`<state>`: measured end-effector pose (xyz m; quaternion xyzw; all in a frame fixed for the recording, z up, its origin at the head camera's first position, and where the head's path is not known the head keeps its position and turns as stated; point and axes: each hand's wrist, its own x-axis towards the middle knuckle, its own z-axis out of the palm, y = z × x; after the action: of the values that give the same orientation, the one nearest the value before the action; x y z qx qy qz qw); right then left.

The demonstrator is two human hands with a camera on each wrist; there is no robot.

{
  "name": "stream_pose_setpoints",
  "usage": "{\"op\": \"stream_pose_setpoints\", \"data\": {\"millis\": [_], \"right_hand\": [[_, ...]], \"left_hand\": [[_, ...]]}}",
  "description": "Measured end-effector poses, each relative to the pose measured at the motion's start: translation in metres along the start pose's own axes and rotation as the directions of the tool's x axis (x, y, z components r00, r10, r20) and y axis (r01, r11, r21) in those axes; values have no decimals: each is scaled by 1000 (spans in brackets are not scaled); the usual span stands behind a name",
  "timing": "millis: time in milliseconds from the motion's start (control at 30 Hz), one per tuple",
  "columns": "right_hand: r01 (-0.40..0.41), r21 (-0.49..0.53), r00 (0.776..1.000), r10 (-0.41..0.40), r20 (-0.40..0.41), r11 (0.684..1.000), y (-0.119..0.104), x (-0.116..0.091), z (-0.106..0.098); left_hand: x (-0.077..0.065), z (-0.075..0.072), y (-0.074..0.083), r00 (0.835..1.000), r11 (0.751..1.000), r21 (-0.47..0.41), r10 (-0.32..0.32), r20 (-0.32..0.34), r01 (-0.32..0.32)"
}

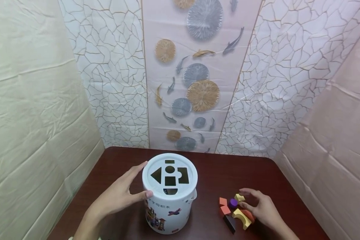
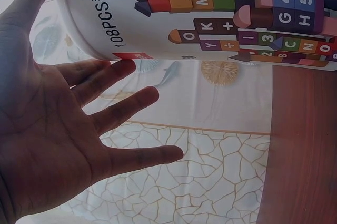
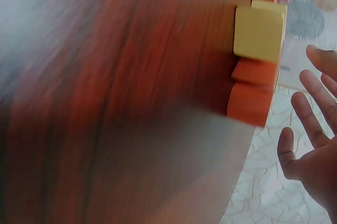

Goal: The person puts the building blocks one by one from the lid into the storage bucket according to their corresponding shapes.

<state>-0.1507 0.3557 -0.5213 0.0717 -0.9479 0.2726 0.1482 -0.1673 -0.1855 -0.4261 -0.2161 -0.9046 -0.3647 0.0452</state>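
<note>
A white toy-block bucket (image 1: 180, 218) with printed block pictures stands upright on the table, its lid (image 1: 184, 191) cut with several shaped holes. My left hand (image 1: 115, 196) spreads round its left side, thumb and a fingertip at the lid's rim; in the left wrist view the other fingers are straight. My right hand (image 1: 267, 211) hovers by loose blocks, fingers slightly bent and holding nothing. Nearest it are a small yellow block (image 1: 239, 198), a yellow arch block (image 1: 243, 219) and an orange block (image 1: 248, 214). Beside them lie a purple cylinder (image 1: 233, 203), orange blocks (image 1: 225, 210) and a black block (image 1: 229, 223).
The dark red-brown table (image 1: 222, 170) carries the bucket and blocks. A thin white handle (image 1: 195, 194) hangs at the bucket's right side. Patterned cloth (image 1: 117, 83) hangs behind the table, with plain cream cloth (image 1: 33, 116) on both sides.
</note>
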Motion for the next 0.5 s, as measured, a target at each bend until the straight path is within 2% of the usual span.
{"op": "stream_pose_setpoints", "data": {"millis": [200, 500], "right_hand": [[-74, 29, 991, 70, 115, 997, -7, 7, 11], [-10, 38, 996, 7, 89, 999, -5, 12, 25]], "left_hand": [[-1, 1, 0, 1000, 1000, -3, -5, 5, 5], [0, 1, -2, 1000, 1000, -6, -14, 4, 14]]}}
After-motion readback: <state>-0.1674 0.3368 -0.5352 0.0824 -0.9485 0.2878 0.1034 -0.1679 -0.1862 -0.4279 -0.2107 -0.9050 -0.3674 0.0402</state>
